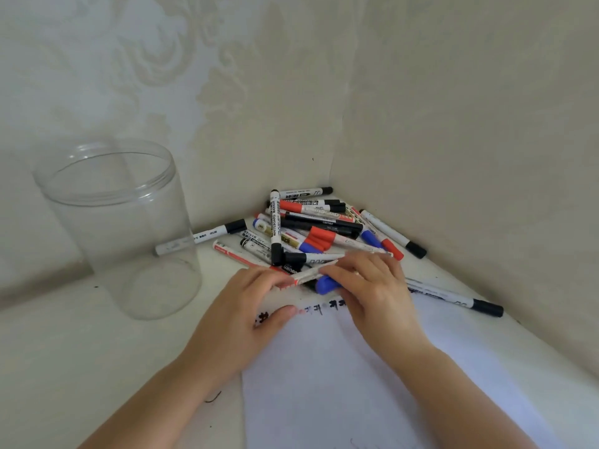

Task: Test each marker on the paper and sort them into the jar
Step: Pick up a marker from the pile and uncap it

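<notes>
Clear glossy plastic jar (120, 222), matt white paper (340, 384), smooth plastic markers (321, 228).

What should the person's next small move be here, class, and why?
Probably pull the cap off. Both hands, left and right, grip one white marker at the pile's edge, above the paper where test scribbles already sit. The jar looks empty.
</notes>
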The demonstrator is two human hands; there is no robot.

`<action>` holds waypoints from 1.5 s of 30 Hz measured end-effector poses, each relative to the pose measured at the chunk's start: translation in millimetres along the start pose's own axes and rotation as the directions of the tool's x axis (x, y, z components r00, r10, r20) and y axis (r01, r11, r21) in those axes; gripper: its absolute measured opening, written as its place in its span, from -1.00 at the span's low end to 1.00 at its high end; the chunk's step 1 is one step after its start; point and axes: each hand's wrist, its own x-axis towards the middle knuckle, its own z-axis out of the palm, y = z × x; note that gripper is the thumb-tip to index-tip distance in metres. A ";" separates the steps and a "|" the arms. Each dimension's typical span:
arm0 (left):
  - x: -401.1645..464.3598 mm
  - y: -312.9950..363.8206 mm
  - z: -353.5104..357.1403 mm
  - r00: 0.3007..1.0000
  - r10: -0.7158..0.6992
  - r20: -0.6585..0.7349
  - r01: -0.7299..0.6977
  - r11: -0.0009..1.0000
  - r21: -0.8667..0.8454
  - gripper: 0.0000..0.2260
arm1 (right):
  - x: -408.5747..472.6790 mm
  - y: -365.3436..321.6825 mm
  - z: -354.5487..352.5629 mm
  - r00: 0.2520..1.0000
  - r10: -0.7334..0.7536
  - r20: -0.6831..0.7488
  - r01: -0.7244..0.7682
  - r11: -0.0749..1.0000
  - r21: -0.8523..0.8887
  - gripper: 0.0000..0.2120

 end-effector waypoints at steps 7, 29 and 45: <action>-3.6 15.7 2.1 0.998 -0.055 -0.002 0.054 0.983 -0.178 -0.79 | 1.5 -31.7 -3.2 0.973 -0.222 0.067 0.204 0.958 0.202 -0.72; -8.1 29.0 -4.6 0.971 0.157 0.180 -0.163 0.986 0.020 -0.80 | -3.8 -32.0 -26.4 0.856 0.163 0.491 -0.501 0.025 0.865 -0.89; -16.9 43.6 -5.8 0.978 0.164 0.130 -0.157 0.986 -0.059 -0.79 | -11.7 -33.8 -26.2 0.918 0.008 0.397 -0.397 0.066 0.916 -0.86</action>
